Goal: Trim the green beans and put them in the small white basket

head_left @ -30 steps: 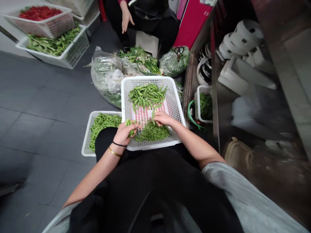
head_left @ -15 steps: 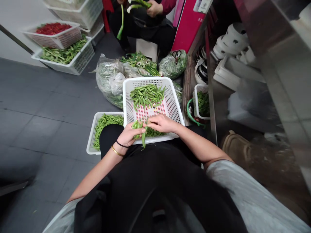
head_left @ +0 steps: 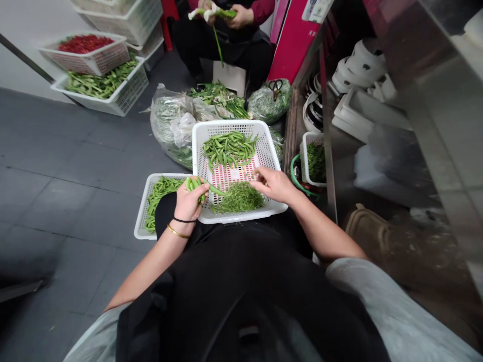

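My left hand (head_left: 190, 201), with a black band and a gold bangle at the wrist, is closed around several green pea pods (head_left: 195, 184) at the left edge of a white basket (head_left: 198, 151). One pod points out from its fingers toward the right. Over the basket's right side is my right hand (head_left: 273, 186), thumb and forefinger apart, with nothing visible between them. Below its fingertips lies a heap of thin green trimmings (head_left: 243, 197). A pile of pea pods (head_left: 230, 148) occupies the basket's far part.
A second white basket (head_left: 140, 221) of pods stands left of my knee. Plastic bags of greens (head_left: 171, 118) lie beyond the basket. A co-worker (head_left: 230, 42) sits opposite, holding green stalks with white ends. Shelving (head_left: 330, 171) with containers runs along the right.
My hands have drawn apart, left hand moving left with the pods, right hand moving right. The trimmings heap has come into fuller view. The co-worker's hands are closer together on the stalks.
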Demonstrator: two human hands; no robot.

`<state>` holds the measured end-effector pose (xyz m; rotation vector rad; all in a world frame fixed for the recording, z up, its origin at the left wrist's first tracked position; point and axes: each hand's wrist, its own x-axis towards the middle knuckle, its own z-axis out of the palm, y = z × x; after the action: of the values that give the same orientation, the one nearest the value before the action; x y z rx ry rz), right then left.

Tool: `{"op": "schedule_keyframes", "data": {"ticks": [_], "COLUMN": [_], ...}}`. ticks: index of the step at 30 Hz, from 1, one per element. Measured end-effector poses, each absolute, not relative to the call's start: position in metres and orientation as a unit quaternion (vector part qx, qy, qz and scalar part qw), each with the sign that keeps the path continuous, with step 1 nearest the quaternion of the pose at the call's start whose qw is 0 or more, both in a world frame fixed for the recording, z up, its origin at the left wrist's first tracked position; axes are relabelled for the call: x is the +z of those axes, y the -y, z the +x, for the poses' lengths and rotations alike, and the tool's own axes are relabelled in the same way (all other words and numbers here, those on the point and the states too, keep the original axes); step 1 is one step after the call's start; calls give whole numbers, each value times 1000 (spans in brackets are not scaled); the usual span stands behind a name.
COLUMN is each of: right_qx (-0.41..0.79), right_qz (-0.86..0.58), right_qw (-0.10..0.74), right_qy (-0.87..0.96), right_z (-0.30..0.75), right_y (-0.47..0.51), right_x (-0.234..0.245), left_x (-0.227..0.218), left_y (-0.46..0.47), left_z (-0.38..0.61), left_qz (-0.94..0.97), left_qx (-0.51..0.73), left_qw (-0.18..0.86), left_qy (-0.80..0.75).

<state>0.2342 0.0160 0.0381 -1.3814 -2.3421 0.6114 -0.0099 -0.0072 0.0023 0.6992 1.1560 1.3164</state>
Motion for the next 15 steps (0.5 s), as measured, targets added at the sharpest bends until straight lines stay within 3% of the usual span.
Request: {"op": "schedule_keyframes", "data": {"ticks": [3, 8, 12, 15], "right_qx": [256, 183, 137, 99], "right_qz": [-424, -345, -276, -326], "right_qw": [123, 15, 47, 111], "right_qy": [860, 920, 950, 934], "right_z": [208, 189, 193, 186], "right_y": [-12, -12, -14, -12], "right_x": [30, 21, 26, 21], "left_x": [4, 28, 39, 28], "left_y": [9, 16, 18, 16], "left_z": [-8, -23, -17, 1], "left_qz": [349, 576, 680, 598], "left_qx": [555, 459, 322, 331], "left_qw": [556, 375, 441, 532], "left_qy": [-511, -563, -490, -500]}}
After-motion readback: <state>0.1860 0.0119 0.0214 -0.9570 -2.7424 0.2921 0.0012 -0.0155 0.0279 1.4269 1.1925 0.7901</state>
